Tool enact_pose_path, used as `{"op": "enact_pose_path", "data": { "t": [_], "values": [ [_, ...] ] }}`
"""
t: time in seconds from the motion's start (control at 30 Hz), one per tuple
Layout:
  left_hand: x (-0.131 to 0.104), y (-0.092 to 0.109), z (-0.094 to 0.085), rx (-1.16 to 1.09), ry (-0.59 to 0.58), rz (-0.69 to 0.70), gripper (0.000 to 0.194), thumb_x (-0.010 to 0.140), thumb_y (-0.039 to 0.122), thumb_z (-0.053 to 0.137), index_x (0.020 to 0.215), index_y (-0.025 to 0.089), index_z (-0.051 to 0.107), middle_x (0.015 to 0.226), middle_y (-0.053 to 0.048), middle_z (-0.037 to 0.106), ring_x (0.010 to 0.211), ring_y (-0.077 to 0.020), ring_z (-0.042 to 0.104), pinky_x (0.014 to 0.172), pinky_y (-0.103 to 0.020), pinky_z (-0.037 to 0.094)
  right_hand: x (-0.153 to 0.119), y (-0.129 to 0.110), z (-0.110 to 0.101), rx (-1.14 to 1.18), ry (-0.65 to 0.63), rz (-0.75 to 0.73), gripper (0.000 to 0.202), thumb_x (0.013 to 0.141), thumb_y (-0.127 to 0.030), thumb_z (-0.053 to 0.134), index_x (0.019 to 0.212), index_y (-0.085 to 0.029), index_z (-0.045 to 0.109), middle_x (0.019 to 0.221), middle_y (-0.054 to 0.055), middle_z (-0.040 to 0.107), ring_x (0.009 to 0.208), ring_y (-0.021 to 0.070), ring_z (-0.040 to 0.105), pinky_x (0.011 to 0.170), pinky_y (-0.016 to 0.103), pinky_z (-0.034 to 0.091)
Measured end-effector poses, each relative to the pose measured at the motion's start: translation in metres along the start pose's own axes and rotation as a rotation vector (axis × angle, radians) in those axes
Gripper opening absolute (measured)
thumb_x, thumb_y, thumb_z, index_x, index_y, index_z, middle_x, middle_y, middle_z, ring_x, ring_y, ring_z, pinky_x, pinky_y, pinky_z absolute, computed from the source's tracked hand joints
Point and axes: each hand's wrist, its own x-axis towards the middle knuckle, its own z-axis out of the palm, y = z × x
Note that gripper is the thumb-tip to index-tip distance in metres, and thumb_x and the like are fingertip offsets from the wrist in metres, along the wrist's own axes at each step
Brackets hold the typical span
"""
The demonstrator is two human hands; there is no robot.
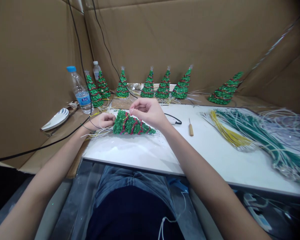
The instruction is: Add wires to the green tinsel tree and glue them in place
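A small green beaded Christmas tree (133, 126) with red garland lies on its side on the white board, its tip pointing right. My left hand (103, 120) is closed at the base of the tree, where loose white and yellow wires (97, 134) stick out; what its fingers grip is partly hidden. Above the tree's upper edge, my right hand (147, 111) pinches a thin yellowish wire near the base end. A pale object with a black cord loop (176, 120) lies partly hidden behind my right wrist.
Several finished-looking trees (147, 85) stand along the back, one tilted tree (226, 89) at right. An awl (190, 129) lies on the white board (165, 156). Yellow wires (230, 133) and green wires (265, 136) spread rightward. A water bottle (83, 96), plate (56, 119) and black cable (52, 145) are left.
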Motion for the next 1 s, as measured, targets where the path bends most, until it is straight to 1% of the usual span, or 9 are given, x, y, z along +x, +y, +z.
{"op": "enact_pose_path", "data": {
  "t": [0.13, 0.23, 0.3, 0.4, 0.5, 0.67, 0.83, 0.93, 1.0],
  "values": [
    [-0.001, 0.002, 0.0, -0.027, -0.008, -0.003, 0.015, 0.07, 0.026, 0.063, 0.066, 0.012, 0.058, 0.054, 0.002, 0.056, 0.053, -0.0109, 0.052, 0.052, -0.021, 0.042, 0.001, 0.009, 0.007, -0.177, -0.057, -0.051, 0.015, 0.074, -0.029, 0.064, 0.075, -0.014, 0.068, 0.071, 0.001, 0.066, 0.05, 0.0064, 0.045, 0.049, 0.024, 0.035],
    [0.0, 0.0, 0.001, -0.047, 0.007, 0.016, 0.017, 0.069, 0.028, 0.065, 0.068, 0.012, 0.059, 0.056, 0.002, 0.058, 0.053, -0.0102, 0.052, 0.051, -0.02, 0.042, 0.002, 0.013, 0.011, -0.28, -0.115, -0.105, 0.012, 0.073, -0.026, 0.064, 0.076, -0.015, 0.071, 0.073, 0.002, 0.068, 0.054, 0.0079, 0.048, 0.054, 0.024, 0.037],
    [0.0, -0.001, 0.003, -0.065, 0.015, 0.026, 0.02, 0.069, 0.03, 0.067, 0.069, 0.012, 0.06, 0.056, 0.001, 0.058, 0.054, -0.0105, 0.053, 0.051, -0.02, 0.042, 0.002, 0.013, 0.01, -0.285, -0.124, -0.083, 0.013, 0.073, -0.026, 0.064, 0.077, -0.015, 0.071, 0.073, 0.002, 0.068, 0.053, 0.0072, 0.047, 0.053, 0.023, 0.036],
    [0.001, -0.002, 0.003, -0.085, 0.027, 0.027, 0.022, 0.069, 0.032, 0.068, 0.069, 0.011, 0.06, 0.056, 0.001, 0.058, 0.055, -0.0111, 0.054, 0.053, -0.02, 0.043, 0.002, 0.009, 0.005, -0.245, -0.096, 0.008, 0.015, 0.072, -0.024, 0.062, 0.078, -0.013, 0.069, 0.076, 0.003, 0.068, 0.045, 0.0043, 0.042, 0.045, 0.022, 0.032],
    [0.0, -0.001, 0.003, -0.085, 0.045, 0.013, 0.024, 0.068, 0.033, 0.069, 0.068, 0.011, 0.059, 0.058, 0.001, 0.059, 0.055, -0.011, 0.054, 0.053, -0.021, 0.043, 0.002, 0.007, 0.001, -0.24, -0.102, 0.037, 0.013, 0.069, -0.021, 0.061, 0.075, -0.012, 0.068, 0.072, 0.002, 0.066, 0.044, 0.0041, 0.042, 0.044, 0.022, 0.031],
    [-0.001, 0.003, 0.001, -0.058, 0.041, -0.013, 0.024, 0.068, 0.033, 0.068, 0.068, 0.011, 0.059, 0.059, 0.001, 0.058, 0.055, -0.0096, 0.052, 0.055, -0.02, 0.042, 0.002, 0.008, 0.003, -0.31, -0.16, -0.028, 0.01, 0.069, -0.02, 0.062, 0.065, -0.013, 0.067, 0.061, 0.0, 0.062, 0.052, 0.0073, 0.048, 0.053, 0.023, 0.036],
    [0.001, -0.001, 0.004, -0.12, 0.041, 0.023, 0.026, 0.069, 0.035, 0.069, 0.072, 0.011, 0.06, 0.062, 0.0, 0.06, 0.058, -0.011, 0.055, 0.057, -0.021, 0.043, 0.002, 0.012, 0.008, -0.337, -0.152, -0.078, 0.012, 0.074, -0.022, 0.061, 0.071, -0.015, 0.069, 0.065, 0.0, 0.064, 0.052, 0.0075, 0.047, 0.054, 0.024, 0.036],
    [0.002, -0.003, 0.006, -0.154, 0.052, 0.081, 0.029, 0.068, 0.037, 0.073, 0.076, 0.011, 0.063, 0.068, -0.002, 0.063, 0.063, -0.0122, 0.057, 0.061, -0.022, 0.046, 0.002, 0.014, 0.01, -0.341, -0.157, -0.116, 0.01, 0.075, -0.02, 0.06, 0.073, -0.016, 0.069, 0.067, -0.001, 0.066, 0.052, 0.0073, 0.047, 0.056, 0.024, 0.036],
    [0.002, -0.002, 0.007, -0.145, 0.053, 0.089, 0.03, 0.067, 0.037, 0.075, 0.076, 0.01, 0.064, 0.071, -0.003, 0.064, 0.065, -0.0125, 0.057, 0.063, -0.023, 0.046, 0.002, 0.014, 0.009, -0.349, -0.149, -0.111, 0.009, 0.074, -0.02, 0.061, 0.074, -0.016, 0.069, 0.068, -0.001, 0.066, 0.05, 0.0071, 0.046, 0.056, 0.024, 0.036]
  ]
}}
